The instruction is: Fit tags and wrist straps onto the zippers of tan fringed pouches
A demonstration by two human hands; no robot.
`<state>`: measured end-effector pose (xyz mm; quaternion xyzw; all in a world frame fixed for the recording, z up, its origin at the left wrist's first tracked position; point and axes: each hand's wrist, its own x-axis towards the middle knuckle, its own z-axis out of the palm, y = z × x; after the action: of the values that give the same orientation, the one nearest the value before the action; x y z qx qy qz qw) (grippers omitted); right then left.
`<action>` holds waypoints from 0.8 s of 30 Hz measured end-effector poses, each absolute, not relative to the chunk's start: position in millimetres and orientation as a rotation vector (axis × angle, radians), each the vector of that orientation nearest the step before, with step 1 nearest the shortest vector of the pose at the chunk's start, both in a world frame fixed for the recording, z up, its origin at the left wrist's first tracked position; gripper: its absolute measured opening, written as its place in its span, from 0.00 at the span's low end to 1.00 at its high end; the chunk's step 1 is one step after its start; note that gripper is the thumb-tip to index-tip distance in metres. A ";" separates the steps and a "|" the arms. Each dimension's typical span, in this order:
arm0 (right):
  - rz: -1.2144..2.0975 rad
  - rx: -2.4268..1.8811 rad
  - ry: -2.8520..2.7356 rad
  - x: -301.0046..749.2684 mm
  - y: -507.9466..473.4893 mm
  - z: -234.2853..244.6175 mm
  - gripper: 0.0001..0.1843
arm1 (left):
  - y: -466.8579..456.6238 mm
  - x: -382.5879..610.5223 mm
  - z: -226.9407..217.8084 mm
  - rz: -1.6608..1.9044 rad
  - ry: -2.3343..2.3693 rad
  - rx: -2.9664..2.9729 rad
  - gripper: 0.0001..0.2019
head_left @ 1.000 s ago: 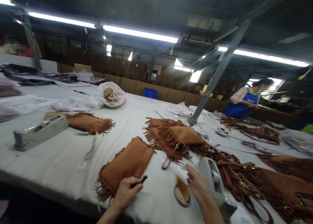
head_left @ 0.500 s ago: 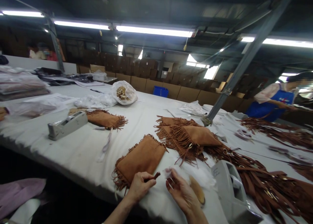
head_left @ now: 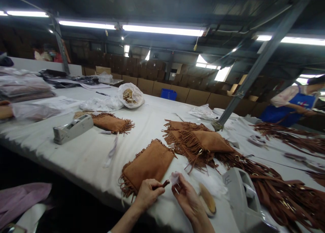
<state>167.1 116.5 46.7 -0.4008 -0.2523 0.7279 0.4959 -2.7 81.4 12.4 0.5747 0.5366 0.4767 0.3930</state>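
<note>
Just in front of a brown fringed suede bag [head_left: 149, 162], my left hand [head_left: 149, 194] pinches a dark brown leather strap, its end [head_left: 165, 183] poking out past the fingertips. To the right, my right hand [head_left: 186, 200] has its thumb and fingers closed on a small piece of thin white wrapping [head_left: 175, 177], close to the strap end but apart from it. Beside that hand lies a brush [head_left: 208, 200] with pale tan bristles. The bag lies flat on the white-covered table [head_left: 142, 124], fringe at both ends.
More fringed bags [head_left: 208, 141] are piled behind my right hand. A grey tape dispenser [head_left: 241, 195] and a heap of brown straps [head_left: 279, 199] stand to the right. Another tape dispenser [head_left: 73, 128] sits left. A metal post [head_left: 254, 77] rises at the table. A co-worker [head_left: 291, 104] stands far right.
The view has shifted slightly, moving everything a little to the right. My right fingers have drawn the white wrapping into a smaller bunch. The strap stays in my left hand.
</note>
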 end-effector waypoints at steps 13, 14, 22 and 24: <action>1.404 -1.100 -1.253 153.1 108.2 38.8 0.21 | 78.9 -1.9 16.4 1.209 1.388 1.492 0.09; 1.386 -1.083 -1.309 151.3 106.7 36.9 0.21 | 78.7 -2.0 16.3 1.212 1.391 1.499 0.09; 1.292 -1.243 -1.344 141.4 91.7 21.5 0.24 | 71.7 -2.9 17.2 1.208 1.432 1.595 0.09; 1.307 -1.251 -1.379 141.9 86.5 22.9 0.22 | 65.2 -6.0 18.4 1.170 1.456 1.652 0.08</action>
<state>141.9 86.5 22.9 -0.4991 -0.5501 0.5215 0.4198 -6.0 65.2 18.4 0.6279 0.5536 0.4449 0.3184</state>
